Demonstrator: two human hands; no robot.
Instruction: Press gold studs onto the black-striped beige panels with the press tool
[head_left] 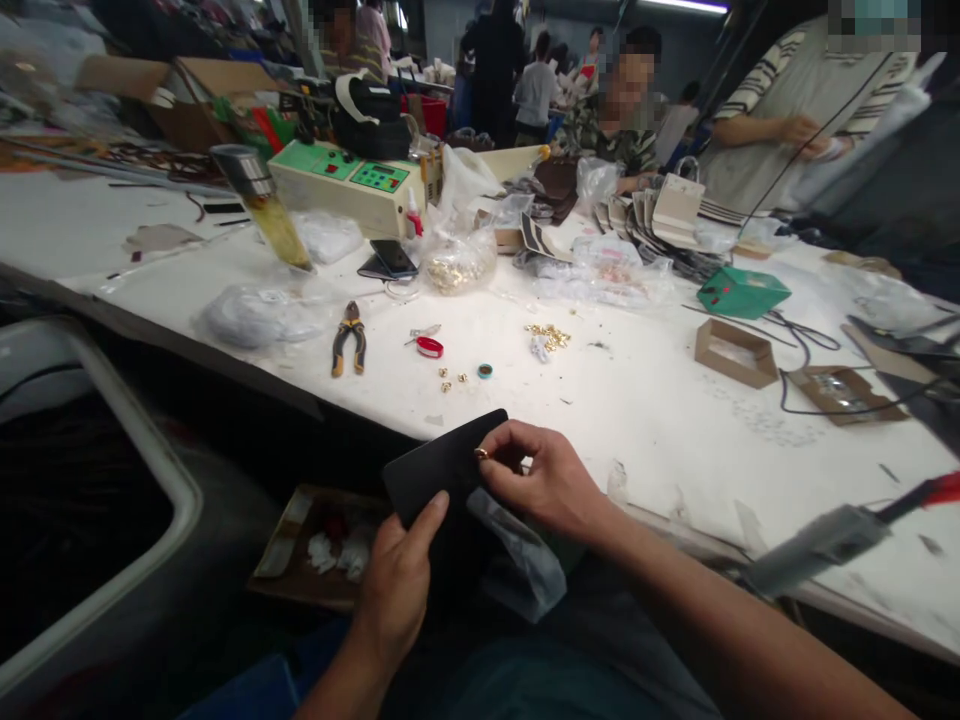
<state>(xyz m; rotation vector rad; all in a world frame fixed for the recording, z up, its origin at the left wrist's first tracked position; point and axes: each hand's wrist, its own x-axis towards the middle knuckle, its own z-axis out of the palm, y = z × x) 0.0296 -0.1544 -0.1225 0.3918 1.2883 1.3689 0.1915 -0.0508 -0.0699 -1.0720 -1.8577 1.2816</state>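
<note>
My left hand point(397, 580) grips the lower edge of a flat black leather piece point(439, 465), held over my lap just below the white table's front edge point(637, 420). My right hand point(536, 475) pinches a small gold ring fitting point(481, 454) against the right edge of the black piece. A crumpled clear plastic bag point(525, 560) lies on my lap beneath my right hand. On the table ahead lie a few loose gold fittings point(450, 378) and a small pile of them point(549, 336).
Pliers point(349, 340), a red-handled tool point(429, 346), a phone point(393, 258), a bag of gold parts point(457, 265), a green-topped machine point(349, 185) and small cardboard trays point(733, 352) sit on the table. Several people work at the far side. A tray of bits point(315, 550) sits below left.
</note>
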